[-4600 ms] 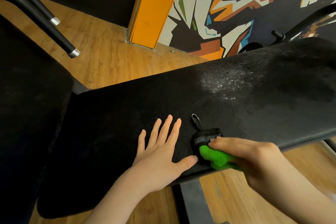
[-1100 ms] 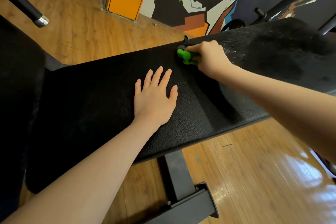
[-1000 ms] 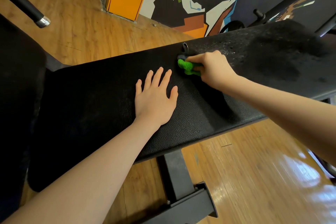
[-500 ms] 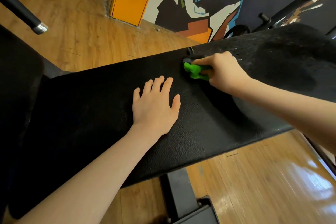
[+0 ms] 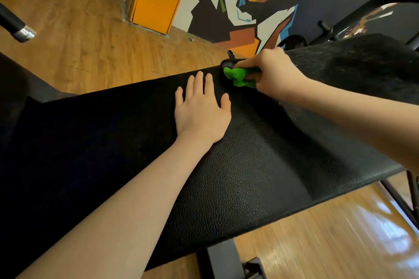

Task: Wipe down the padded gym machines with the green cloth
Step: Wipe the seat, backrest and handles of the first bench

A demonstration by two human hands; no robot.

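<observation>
At pad's (image 5: pixel 260 176) far edge, green cloth (image 5: pixel 238 77) in right fingers (image 5: pixel 251 76)

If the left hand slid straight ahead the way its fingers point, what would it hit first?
Probably nothing: the left hand lies flat on the pad, fingers aimed at its far edge. The cloth sits just right of that line, though depth is unclear.

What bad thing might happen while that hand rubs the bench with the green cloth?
The right hand grips the green cloth right at the far edge of the black pad, so the cloth might slip off onto the wooden floor. The cloth is bunched small, so it may miss patches. The left hand lies flat on the pad and could leave prints.
</observation>
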